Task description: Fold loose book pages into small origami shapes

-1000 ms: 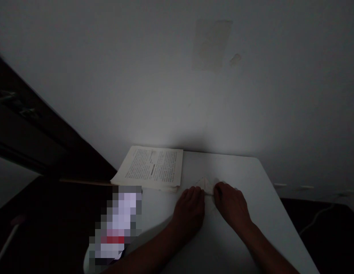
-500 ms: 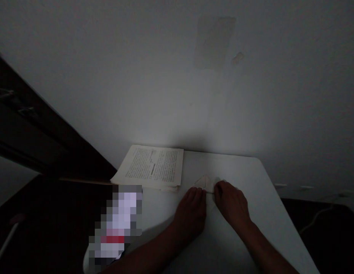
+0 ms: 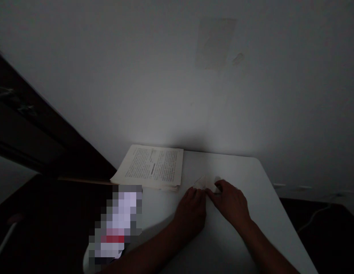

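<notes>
Pale folded paper [image 3: 201, 183], small, on the white worktop [image 3: 234, 167], between the left hand [image 3: 191, 208] and the right hand [image 3: 231, 199]. Left fingers bunched over its near left part, whether in grip or mere pressure impossible to tell. Right thumb at its near edge, parted from a curled forefinger. Far left, beside the wall [image 3: 154, 91]: stacked printed pages [image 3: 152, 165]; nearer, a pixelated object [image 3: 119, 217], too obscured to identify.
</notes>
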Available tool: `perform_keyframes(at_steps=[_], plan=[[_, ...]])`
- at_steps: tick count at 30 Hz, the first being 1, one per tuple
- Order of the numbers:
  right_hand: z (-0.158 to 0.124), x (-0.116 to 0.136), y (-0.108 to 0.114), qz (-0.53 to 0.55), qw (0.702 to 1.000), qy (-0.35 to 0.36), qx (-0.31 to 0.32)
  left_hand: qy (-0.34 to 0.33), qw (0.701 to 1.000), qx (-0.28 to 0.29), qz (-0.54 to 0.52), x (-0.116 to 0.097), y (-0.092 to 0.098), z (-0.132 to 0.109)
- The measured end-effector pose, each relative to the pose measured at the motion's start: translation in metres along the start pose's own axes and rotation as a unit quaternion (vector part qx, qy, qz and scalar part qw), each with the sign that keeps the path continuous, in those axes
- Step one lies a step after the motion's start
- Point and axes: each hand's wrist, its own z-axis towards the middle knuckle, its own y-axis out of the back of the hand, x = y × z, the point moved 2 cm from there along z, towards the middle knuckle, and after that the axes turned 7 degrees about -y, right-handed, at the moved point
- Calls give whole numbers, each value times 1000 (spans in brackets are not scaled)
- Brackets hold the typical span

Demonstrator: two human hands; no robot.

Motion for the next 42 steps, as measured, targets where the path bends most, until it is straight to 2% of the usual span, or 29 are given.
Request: perform_keyframes(at_steps=[5,16,32,42], plan=[[2,0,0,4,1000,-22,16,0,1000,15,1,1,-1,0],[8,-7,4,50,992,-67,96,0,1000,23,11,-1,7,2],[19,-23,4,139,983,-24,118,12,1000,2,4,0,8,0],[25,-39,5,144,981,-7,130,33,999,-10,28,-1,8,-6]])
